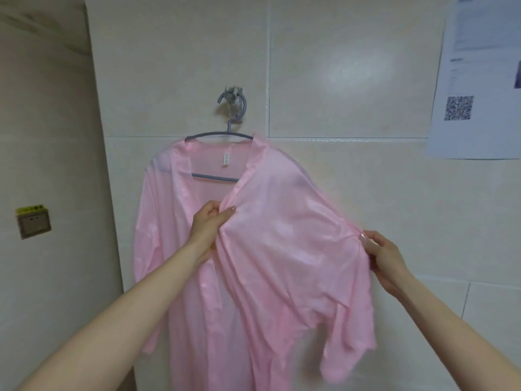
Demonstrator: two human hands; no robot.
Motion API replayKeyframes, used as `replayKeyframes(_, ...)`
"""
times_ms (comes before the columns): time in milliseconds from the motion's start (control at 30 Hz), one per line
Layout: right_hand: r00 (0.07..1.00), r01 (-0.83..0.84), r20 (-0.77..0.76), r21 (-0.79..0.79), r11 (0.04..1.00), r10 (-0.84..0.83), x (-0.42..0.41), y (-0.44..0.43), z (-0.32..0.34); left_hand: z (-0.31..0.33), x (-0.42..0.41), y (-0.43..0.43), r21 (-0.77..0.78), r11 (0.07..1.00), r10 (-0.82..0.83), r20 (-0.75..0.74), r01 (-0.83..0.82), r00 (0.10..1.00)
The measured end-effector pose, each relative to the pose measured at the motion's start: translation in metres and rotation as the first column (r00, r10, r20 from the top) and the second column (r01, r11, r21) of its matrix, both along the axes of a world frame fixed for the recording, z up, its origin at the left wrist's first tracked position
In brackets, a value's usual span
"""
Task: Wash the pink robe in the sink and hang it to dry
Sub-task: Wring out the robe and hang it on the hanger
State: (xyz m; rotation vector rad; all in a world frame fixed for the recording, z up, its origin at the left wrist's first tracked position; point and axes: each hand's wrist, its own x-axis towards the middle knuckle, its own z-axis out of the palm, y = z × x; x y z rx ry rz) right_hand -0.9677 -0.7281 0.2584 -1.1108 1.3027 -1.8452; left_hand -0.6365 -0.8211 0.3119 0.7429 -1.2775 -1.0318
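Observation:
The pink robe (pixel 276 238) hangs on a grey hanger (pixel 217 134) from a grey wall hook (pixel 233 99) on the tiled wall. My left hand (pixel 210 222) pinches the robe's right front edge near the chest. Out to the side, my right hand (pixel 383 251) holds the robe's right sleeve at its outer edge. The fabric is stretched between both hands. The left sleeve hangs loose against the wall.
A beige panel or door (pixel 50 165) stands at the left with a wall socket (pixel 33 223) on it. A printed paper notice with a QR code (pixel 476 80) is stuck to the tiles at the upper right.

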Motion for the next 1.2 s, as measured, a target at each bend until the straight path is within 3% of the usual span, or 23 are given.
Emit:
replayKeyframes(133, 0.973, -0.216, 0.088, -0.002, 0.976, 0.216, 0.012, 0.008, 0.004, -0.003, 0.017, 0.006, 0.08, 0.978, -0.193, 0.024, 0.191, 0.981)
replayKeyframes(167, 0.974, -0.227, -0.018, 0.04, 0.973, 0.227, 0.013, 0.01, 0.006, -0.004, 0.019, 0.008, 0.081, 0.967, -0.242, -0.021, 0.243, 0.97)
replayKeyframes(233, 0.913, -0.063, -0.394, 0.12, 0.991, 0.106, 0.015, 0.013, 0.005, -0.008, 0.025, 0.011, 0.087, 0.929, -0.351, -0.105, 0.36, 0.93)
replayKeyframes(300, 0.848, 0.046, -0.53, 0.124, 0.991, 0.026, 0.011, 0.013, -0.001, -0.015, 0.033, 0.013, 0.106, 0.912, -0.392, -0.061, 0.397, 0.918)
replayKeyframes(367, 0.876, 0.034, -0.48, 0.138, 0.99, 0.037, 0.002, 0.015, -0.011, -0.026, 0.039, 0.014, 0.111, 0.953, -0.298, 0.175, 0.282, 0.938)
replayKeyframes(433, 0.872, 0.041, -0.487, 0.16, 0.986, 0.043, -0.012, 0.019, -0.021, -0.04, 0.045, 0.017, 0.037, 0.985, -0.17, 0.412, 0.17, 0.895)
replayKeyframes(533, 0.805, 0.085, -0.586, 0.27, 0.959, 0.094, -0.028, 0.029, -0.034, -0.058, 0.055, 0.02, -0.105, 0.994, 0.054, 0.712, 0.03, 0.7)
replayKeyframes(567, 0.804, 0.141, -0.593, 0.254, 0.957, 0.039, -0.033, 0.032, -0.036, -0.06, 0.061, 0.022, -0.058, 0.998, 0.021, 0.727, 0.031, 0.686)
replayKeyframes(633, 0.806, 0.237, -0.587, 0.203, 0.95, -0.076, -0.045, 0.038, -0.04, -0.062, 0.076, 0.03, 0.179, 0.963, -0.268, 0.595, 0.201, 0.758)
replayKeyframes(700, 0.784, 0.146, -0.613, 0.336, 0.93, 0.098, -0.049, 0.048, -0.04, -0.066, 0.089, 0.035, 0.312, 0.906, -0.417, 0.529, 0.287, 0.739)
replayKeyframes(767, 0.735, 0.132, -0.645, 0.439, 0.889, 0.209, -0.051, 0.054, -0.048, -0.077, 0.091, 0.03, 0.218, 0.968, -0.241, 0.659, 0.125, 0.712)
replayKeyframes(833, 0.709, 0.36, -0.702, 0.272, 0.892, -0.071, -0.055, 0.058, -0.05, -0.087, 0.088, 0.028, -0.023, 0.99, 0.092, 0.845, -0.136, 0.527)
replayKeyframes(867, 0.713, 0.399, -0.689, 0.246, 0.883, -0.131, -0.06, 0.061, -0.05, -0.09, 0.087, 0.031, 0.027, 0.993, 0.037, 0.846, -0.113, 0.532)
replayKeyframes(900, 0.725, 0.347, -0.686, 0.295, 0.89, -0.056, -0.06, 0.065, -0.049, -0.091, 0.085, 0.038, 0.192, 0.981, -0.166, 0.788, 0.02, 0.592)
replayKeyframes(933, 0.767, 0.174, -0.623, 0.43, 0.886, 0.152, -0.062, 0.068, -0.051, -0.092, 0.084, 0.047, 0.407, 0.892, -0.438, 0.675, 0.196, 0.593)
replayKeyframes(967, 0.784, 0.013, -0.521, 0.557, 0.83, 0.337, -0.059, 0.073, -0.052, -0.094, 0.082, 0.055, 0.527, 0.793, -0.601, 0.601, 0.304, 0.527)
replayKeyframes(1000, 0.796, -0.036, -0.468, 0.597, 0.801, 0.385, -0.059, 0.075, -0.056, -0.097, 0.08, 0.06, 0.544, 0.778, -0.626, 0.626, 0.314, 0.465)
replayKeyframes(1033, 0.835, -0.019, -0.447, 0.559, 0.829, 0.32, -0.061, 0.074, -0.058, -0.102, 0.078, 0.059, 0.487, 0.832, -0.554, 0.69, 0.268, 0.466)
replayKeyframes(1067, 0.877, 0.098, -0.462, 0.439, 0.893, 0.131, -0.065, 0.071, -0.06, -0.105, 0.077, 0.056, 0.295, 0.947, -0.319, 0.808, 0.128, 0.495)
replayKeyframes(1100, 0.895, 0.229, -0.441, 0.325, 0.917, -0.067, -0.069, 0.07, -0.061, -0.11, 0.076, 0.054, 0.121, 0.992, -0.093, 0.845, -0.018, 0.526)
replayKeyframes(1133, 0.903, 0.263, -0.409, 0.285, 0.922, -0.131, -0.075, 0.071, -0.061, -0.115, 0.08, 0.051, 0.084, 0.993, -0.019, 0.822, -0.088, 0.569)
replayKeyframes(1167, 0.911, 0.211, -0.406, 0.324, 0.922, -0.066, -0.072, 0.074, -0.058, -0.116, 0.081, 0.053, 0.157, 0.986, -0.094, 0.78, -0.049, 0.619)
replayKeyframes(1200, 0.909, 0.068, -0.399, 0.431, 0.9, 0.122, -0.07, 0.076, -0.058, -0.115, 0.082, 0.06, 0.293, 0.953, -0.279, 0.743, 0.08, 0.608)
